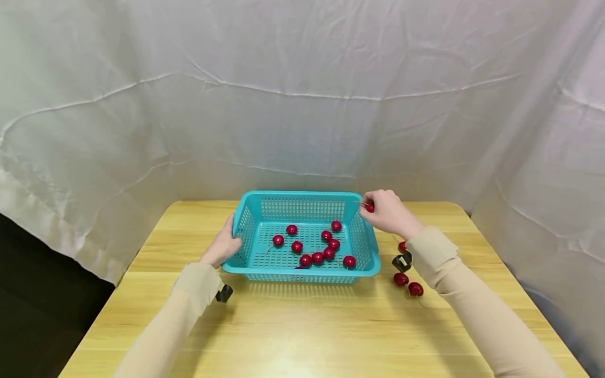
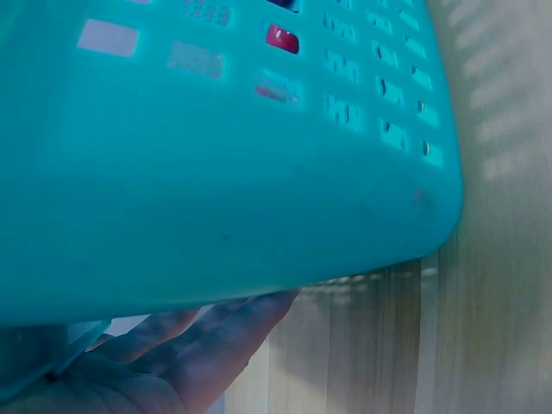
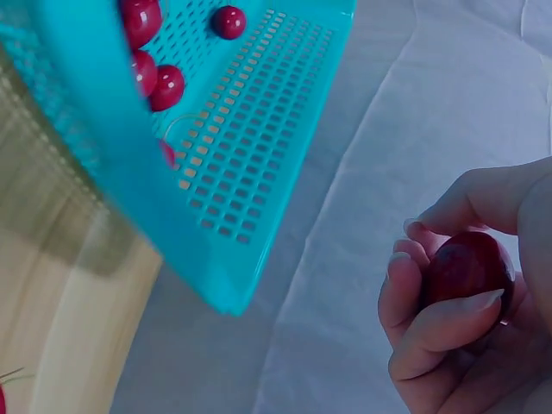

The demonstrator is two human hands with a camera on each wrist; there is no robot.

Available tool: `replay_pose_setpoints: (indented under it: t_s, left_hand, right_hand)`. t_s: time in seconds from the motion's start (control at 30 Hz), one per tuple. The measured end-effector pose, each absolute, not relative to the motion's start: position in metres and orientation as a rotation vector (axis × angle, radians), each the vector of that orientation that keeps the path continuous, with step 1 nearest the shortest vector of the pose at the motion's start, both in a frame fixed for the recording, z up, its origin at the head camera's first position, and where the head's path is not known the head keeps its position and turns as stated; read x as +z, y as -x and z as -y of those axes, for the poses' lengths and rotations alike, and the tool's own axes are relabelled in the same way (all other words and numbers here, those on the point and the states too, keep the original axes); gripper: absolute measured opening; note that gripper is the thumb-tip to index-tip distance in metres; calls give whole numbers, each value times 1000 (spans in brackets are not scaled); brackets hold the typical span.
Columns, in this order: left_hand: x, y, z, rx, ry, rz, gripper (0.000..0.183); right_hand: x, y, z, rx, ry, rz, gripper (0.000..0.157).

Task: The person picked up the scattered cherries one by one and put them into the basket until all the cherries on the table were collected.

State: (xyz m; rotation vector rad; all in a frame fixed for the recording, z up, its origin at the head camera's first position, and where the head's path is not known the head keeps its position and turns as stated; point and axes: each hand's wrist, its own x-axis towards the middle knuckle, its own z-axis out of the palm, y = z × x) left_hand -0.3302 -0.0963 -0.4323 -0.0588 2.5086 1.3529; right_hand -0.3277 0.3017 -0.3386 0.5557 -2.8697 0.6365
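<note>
Right sleeve (image 1: 479, 307) nearest; cherry (image 3: 466, 267) pinched within the right grip (image 1: 389, 212).

The wooden table (image 1: 331, 315) carries a turquoise basket (image 1: 264, 271) — and, right of it, three loose cherries (image 1: 400, 279).

1. Your head camera looked forward and down over the table (image 1: 302, 331), far enough back to take in the whole basket (image 1: 274, 272), both your hands and the curtain (image 1: 302, 131).
2. Your left wrist camera faced the basket's outer side from very near, turned sideways, with your left hand (image 2: 181, 362) low in view.
3. Your right wrist camera, also tilted, looked past one basket end toward the curtain, close to your right hand (image 3: 466, 319).
4. All three views shared the basket and table.
</note>
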Motion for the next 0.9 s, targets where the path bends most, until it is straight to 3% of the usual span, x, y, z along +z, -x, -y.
replay_pose_setpoints:
  t_s: [0.57,0.9]
  left_hand:
    - [-431,332,97,1330,21,-2537,83]
    - [-432,330,93,1297,60,-2546,82]
  right_hand:
    - [-340,364,-229,569,-702,3051,11]
    - [-356,377,-204,430,-681,3157,24]
